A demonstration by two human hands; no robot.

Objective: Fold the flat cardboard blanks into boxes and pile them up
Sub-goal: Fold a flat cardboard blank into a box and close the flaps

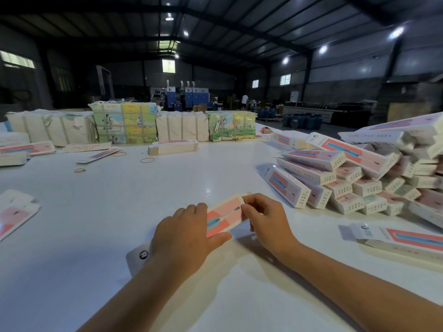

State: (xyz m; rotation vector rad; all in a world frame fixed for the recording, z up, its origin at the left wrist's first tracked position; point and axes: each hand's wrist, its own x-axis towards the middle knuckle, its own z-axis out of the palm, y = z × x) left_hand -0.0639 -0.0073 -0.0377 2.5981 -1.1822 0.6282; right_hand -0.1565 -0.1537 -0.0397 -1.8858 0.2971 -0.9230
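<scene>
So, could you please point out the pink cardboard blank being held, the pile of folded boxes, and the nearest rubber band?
Pink cardboard blank (224, 215): head view, printed face.
Pile of folded boxes (354, 173): head view, middle.
Tan rubber band (80, 170): head view, loop.

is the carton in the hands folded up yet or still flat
Partly folded: the carton already shows a raised side, while the right hand pinches its far end flap.

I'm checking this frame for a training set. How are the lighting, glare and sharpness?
Head view: dim hall, bright ceiling lamps flaring; a small glare spot on the white table; wide-angle bending at the edges; both hands, left hand and right hand, and the box blank fairly sharp; the pile of boxes blurs toward the right edge.
</scene>
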